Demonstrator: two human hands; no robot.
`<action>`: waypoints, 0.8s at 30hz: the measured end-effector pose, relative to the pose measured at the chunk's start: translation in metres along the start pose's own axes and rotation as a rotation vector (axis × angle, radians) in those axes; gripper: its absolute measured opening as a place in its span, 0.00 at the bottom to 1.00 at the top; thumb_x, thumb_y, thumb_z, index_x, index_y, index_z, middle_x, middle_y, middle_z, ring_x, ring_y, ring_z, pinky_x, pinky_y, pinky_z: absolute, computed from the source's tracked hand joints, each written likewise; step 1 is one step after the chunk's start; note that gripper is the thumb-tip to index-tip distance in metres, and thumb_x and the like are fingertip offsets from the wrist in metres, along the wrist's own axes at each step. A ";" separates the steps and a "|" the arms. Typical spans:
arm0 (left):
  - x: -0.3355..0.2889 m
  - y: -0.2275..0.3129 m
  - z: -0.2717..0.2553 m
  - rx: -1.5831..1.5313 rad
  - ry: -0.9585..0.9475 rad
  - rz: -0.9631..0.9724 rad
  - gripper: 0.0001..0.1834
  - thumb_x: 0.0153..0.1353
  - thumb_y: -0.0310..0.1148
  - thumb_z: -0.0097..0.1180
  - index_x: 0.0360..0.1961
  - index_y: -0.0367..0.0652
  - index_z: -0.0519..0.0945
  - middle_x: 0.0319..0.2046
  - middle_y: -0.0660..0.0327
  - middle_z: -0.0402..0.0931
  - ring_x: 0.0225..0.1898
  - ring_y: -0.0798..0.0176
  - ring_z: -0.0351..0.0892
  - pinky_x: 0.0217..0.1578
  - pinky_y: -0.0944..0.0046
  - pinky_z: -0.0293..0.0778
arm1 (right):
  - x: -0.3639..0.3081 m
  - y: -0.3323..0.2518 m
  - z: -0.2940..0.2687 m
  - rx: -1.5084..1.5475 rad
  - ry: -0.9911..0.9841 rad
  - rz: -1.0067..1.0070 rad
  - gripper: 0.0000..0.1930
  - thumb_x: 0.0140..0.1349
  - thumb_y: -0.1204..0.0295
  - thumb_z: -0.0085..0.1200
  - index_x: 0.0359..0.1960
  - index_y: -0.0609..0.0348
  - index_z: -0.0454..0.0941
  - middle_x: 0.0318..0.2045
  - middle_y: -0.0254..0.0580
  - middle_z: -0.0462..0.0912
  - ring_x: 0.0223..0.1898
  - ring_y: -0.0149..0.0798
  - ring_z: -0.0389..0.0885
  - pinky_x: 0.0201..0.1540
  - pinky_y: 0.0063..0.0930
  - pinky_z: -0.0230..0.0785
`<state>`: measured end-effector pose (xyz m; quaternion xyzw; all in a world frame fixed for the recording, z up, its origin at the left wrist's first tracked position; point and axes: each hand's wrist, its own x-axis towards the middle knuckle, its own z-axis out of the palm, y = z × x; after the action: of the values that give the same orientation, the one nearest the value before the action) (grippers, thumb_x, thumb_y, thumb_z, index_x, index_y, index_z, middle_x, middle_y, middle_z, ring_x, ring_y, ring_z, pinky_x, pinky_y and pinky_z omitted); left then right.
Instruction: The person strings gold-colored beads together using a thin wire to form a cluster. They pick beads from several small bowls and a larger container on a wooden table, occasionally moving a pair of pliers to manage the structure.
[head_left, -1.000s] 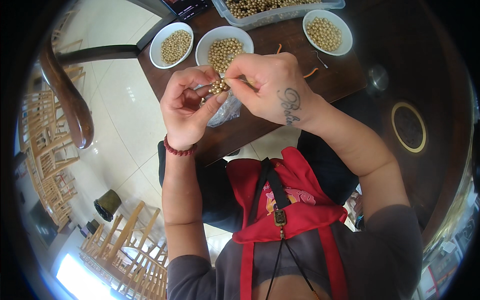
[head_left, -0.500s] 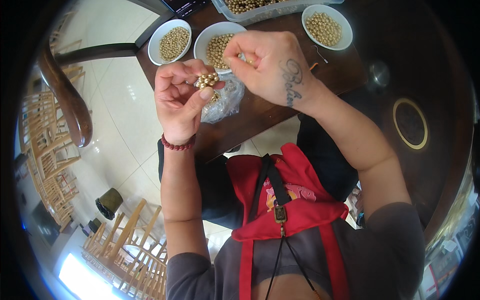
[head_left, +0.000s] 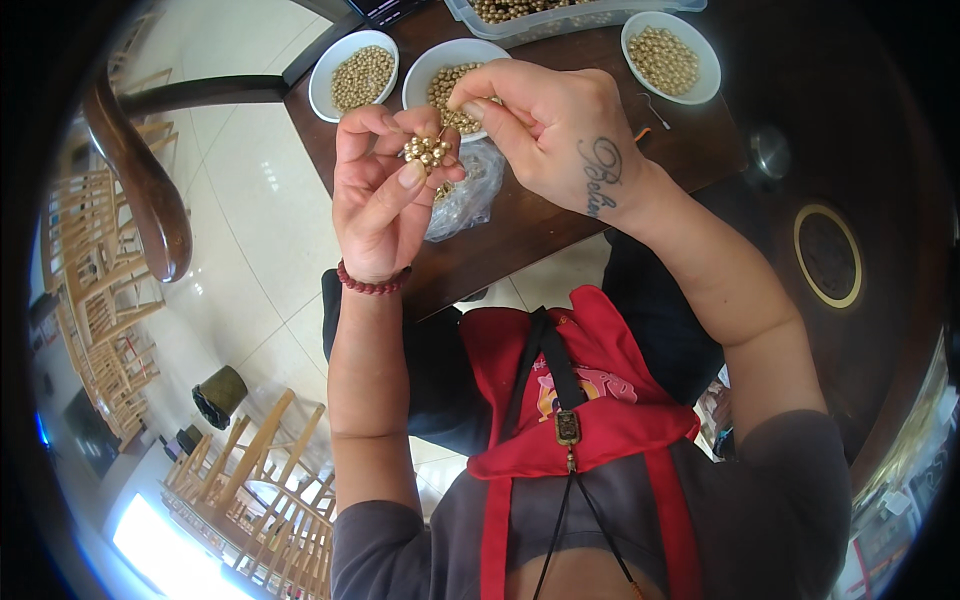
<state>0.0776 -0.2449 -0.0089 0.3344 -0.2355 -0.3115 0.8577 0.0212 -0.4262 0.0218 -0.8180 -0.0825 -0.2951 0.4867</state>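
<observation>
My left hand (head_left: 372, 205) is closed, thumb and fingertips around a small cluster of shiny gold beads (head_left: 428, 152). Just right of it and slightly higher, my right hand (head_left: 570, 130) pinches with thumb and forefinger. A faint thin line seems to run from that pinch toward the cluster, too fine to name. Behind the hands stands a white bowl (head_left: 413, 88) of gold beads, partly covered by my right hand. Under the cluster lies a crumpled clear plastic bag (head_left: 476, 200) with some gold pieces beside it.
More gold beads fill a white bowl (head_left: 318, 80) at left and another (head_left: 712, 72) at right. A clear plastic tub (head_left: 530, 30) of darker beads stands at the back of the dark wooden table (head_left: 455, 272). A thin white hook (head_left: 655, 112) lies near a shiny round object (head_left: 769, 153).
Both hands appear slightly further right, though the whole view has shifted that way too. The bead cluster has turned in my left fingers, and my right hand's pinch sits a little higher above it.
</observation>
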 end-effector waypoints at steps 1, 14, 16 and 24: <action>0.000 0.001 0.001 0.000 -0.002 -0.015 0.18 0.61 0.19 0.50 0.50 0.44 0.63 0.47 0.49 0.70 0.46 0.55 0.75 0.44 0.58 0.78 | 0.000 0.000 0.000 -0.010 0.010 -0.025 0.02 0.55 0.78 0.54 0.28 0.59 0.78 0.19 0.46 0.79 0.22 0.46 0.81 0.24 0.32 0.72; -0.002 0.006 0.008 0.392 0.085 -0.018 0.16 0.62 0.19 0.52 0.52 0.32 0.70 0.49 0.53 0.70 0.51 0.59 0.74 0.48 0.57 0.78 | 0.001 -0.006 -0.011 0.036 -0.043 0.052 0.02 0.56 0.77 0.56 0.30 0.57 0.79 0.18 0.43 0.78 0.18 0.40 0.79 0.21 0.27 0.69; -0.001 0.006 0.012 0.411 0.108 -0.016 0.16 0.61 0.18 0.52 0.51 0.31 0.72 0.49 0.54 0.70 0.53 0.58 0.73 0.50 0.56 0.77 | 0.002 -0.004 -0.010 0.030 -0.031 0.022 0.02 0.55 0.77 0.56 0.30 0.56 0.79 0.19 0.43 0.79 0.18 0.40 0.79 0.22 0.27 0.70; -0.004 0.009 0.007 0.538 0.106 -0.024 0.15 0.58 0.14 0.54 0.48 0.29 0.74 0.49 0.53 0.73 0.50 0.60 0.76 0.49 0.62 0.76 | 0.000 -0.002 -0.007 0.034 -0.010 -0.016 0.02 0.55 0.77 0.57 0.29 0.57 0.79 0.19 0.42 0.79 0.20 0.41 0.81 0.22 0.27 0.71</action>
<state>0.0744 -0.2401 0.0017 0.5689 -0.2606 -0.2301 0.7452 0.0177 -0.4313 0.0253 -0.8104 -0.0965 -0.2935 0.4978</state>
